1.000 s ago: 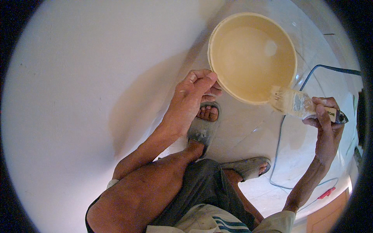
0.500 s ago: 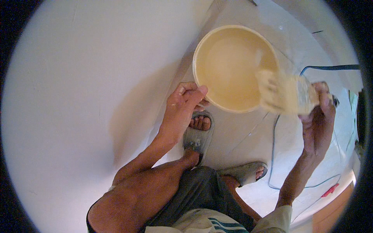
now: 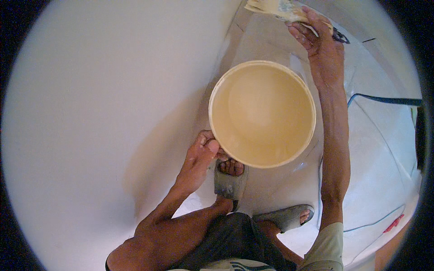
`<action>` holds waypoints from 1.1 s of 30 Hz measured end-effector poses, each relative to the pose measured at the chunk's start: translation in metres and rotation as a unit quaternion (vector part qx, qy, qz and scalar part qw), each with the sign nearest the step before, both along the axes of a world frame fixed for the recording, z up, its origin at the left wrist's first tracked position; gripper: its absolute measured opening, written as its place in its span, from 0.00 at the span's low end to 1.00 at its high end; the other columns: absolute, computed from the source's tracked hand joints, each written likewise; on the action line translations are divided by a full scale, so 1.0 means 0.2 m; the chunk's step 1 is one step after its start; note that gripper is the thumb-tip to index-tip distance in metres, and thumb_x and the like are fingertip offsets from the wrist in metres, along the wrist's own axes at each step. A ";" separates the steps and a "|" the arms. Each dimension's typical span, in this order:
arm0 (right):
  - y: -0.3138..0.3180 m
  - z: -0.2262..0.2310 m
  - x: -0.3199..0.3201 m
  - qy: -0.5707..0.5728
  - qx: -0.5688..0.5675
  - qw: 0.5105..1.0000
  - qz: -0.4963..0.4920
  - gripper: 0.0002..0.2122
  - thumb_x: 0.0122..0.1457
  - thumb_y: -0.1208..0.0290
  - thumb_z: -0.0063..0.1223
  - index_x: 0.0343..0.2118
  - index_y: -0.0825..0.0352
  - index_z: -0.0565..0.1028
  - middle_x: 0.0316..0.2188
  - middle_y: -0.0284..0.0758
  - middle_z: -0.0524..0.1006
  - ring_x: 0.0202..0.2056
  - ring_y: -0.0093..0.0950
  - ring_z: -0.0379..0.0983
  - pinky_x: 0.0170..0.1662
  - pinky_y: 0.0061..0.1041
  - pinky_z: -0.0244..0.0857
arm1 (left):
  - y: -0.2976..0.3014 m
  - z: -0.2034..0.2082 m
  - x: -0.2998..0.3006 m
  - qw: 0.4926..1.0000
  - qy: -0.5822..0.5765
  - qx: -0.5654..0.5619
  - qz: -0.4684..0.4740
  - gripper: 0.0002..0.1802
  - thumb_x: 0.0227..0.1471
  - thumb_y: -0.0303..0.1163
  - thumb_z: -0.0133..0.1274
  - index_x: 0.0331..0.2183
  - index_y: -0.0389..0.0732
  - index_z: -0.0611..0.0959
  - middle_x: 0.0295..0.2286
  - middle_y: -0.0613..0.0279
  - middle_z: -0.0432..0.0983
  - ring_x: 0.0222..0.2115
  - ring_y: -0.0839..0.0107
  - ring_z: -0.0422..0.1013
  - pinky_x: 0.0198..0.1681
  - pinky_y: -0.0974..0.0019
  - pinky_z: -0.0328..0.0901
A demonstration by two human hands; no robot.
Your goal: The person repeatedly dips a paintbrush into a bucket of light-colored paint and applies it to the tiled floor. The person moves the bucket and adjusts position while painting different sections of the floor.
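A round bucket (image 3: 217, 122) of thin cream-coloured paint is in the middle of the view. Its near-left rim is gripped by my left hand (image 3: 199, 156), thumb on the outside edge and fingers curled at the rim. Beyond the bucket, my right arm reaches far forward, and my right hand (image 3: 318, 34) is closed round the handle of a wide paintbrush (image 3: 280, 10). Cream paint coats the brush, whose bristles point left toward the foot of the wall. A dark handle end shows past my fingers.
A pale wall (image 3: 99, 99) fills the left side. My sandalled feet (image 3: 233, 178) stand on the floor just behind the bucket. A blue-green cable (image 3: 384, 98) runs over the sheet-like floor covering at right, near a small red object (image 3: 394, 223).
My right hand has carried the paintbrush from the bucket's right rim forward and left, beyond the bucket. In the view, the bucket and my left hand sit lower and slightly further left.
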State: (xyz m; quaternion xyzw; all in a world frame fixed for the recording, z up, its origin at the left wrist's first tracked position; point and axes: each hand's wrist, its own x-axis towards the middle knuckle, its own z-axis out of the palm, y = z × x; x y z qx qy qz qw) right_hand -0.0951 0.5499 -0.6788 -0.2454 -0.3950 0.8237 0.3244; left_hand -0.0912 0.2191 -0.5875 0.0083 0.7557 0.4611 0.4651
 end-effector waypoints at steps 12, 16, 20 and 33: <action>-0.07 -0.24 -0.11 -0.085 0.068 0.983 0.148 0.14 0.61 0.66 0.56 0.43 0.72 0.77 0.40 0.41 0.80 0.37 0.30 0.80 0.45 0.31 0.77 | -0.13 -0.06 -0.08 0.995 -0.081 -0.011 -0.057 0.45 0.57 0.62 0.48 0.62 0.38 0.57 0.57 0.58 0.62 0.57 0.67 0.60 0.61 0.57 0.54; -0.01 -0.33 -0.13 -0.150 0.158 0.966 0.141 0.13 0.61 0.67 0.56 0.42 0.72 0.78 0.39 0.40 0.81 0.37 0.28 0.80 0.44 0.30 0.77 | -0.12 -0.10 -0.04 0.994 -0.068 0.004 -0.090 0.55 0.53 0.66 0.51 0.65 0.38 0.51 0.60 0.55 0.57 0.61 0.64 0.56 0.64 0.55 0.50; 0.08 -0.27 -0.27 -0.047 0.104 0.993 -0.010 0.12 0.61 0.67 0.55 0.42 0.71 0.78 0.39 0.39 0.81 0.37 0.28 0.79 0.43 0.29 0.77 | -0.08 -0.06 -0.03 0.993 -0.108 -0.021 -0.051 0.59 0.49 0.68 0.53 0.65 0.39 0.50 0.61 0.54 0.56 0.61 0.64 0.55 0.64 0.54 0.50; -0.02 -0.25 -0.10 -0.078 0.111 0.972 0.192 0.11 0.61 0.69 0.53 0.41 0.72 0.79 0.39 0.39 0.81 0.39 0.30 0.80 0.44 0.30 0.77 | 0.02 -0.03 -0.03 0.992 -0.124 0.020 0.026 0.56 0.45 0.53 0.67 0.63 0.45 0.51 0.60 0.56 0.54 0.62 0.60 0.52 0.64 0.50 0.51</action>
